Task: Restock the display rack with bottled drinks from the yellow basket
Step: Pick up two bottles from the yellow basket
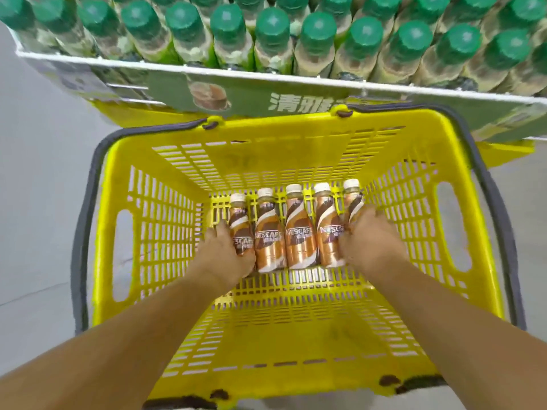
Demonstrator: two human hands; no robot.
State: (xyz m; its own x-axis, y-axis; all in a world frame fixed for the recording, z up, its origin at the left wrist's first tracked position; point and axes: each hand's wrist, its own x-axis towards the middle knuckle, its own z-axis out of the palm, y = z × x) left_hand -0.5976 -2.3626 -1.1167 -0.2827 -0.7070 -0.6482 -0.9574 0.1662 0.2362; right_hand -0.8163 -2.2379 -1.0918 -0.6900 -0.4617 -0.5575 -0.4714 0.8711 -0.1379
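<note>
Several brown-and-white coffee bottles with white caps lie side by side on the floor of the yellow basket [296, 137]. My left hand [226, 253] wraps the leftmost bottle [238, 216]. My right hand [370, 244] wraps the rightmost bottle [353, 196]. Between them lie three bottles, the middle one [299, 232] untouched. The display rack [266, 75] rises just beyond the basket, its top tray packed with green-capped bottles [272, 28].
The basket has grey handles [85, 202] folded down along its rim. Pale grey floor shows to the left and right. A green printed cardboard front panel [251, 96] overhangs the basket's far edge.
</note>
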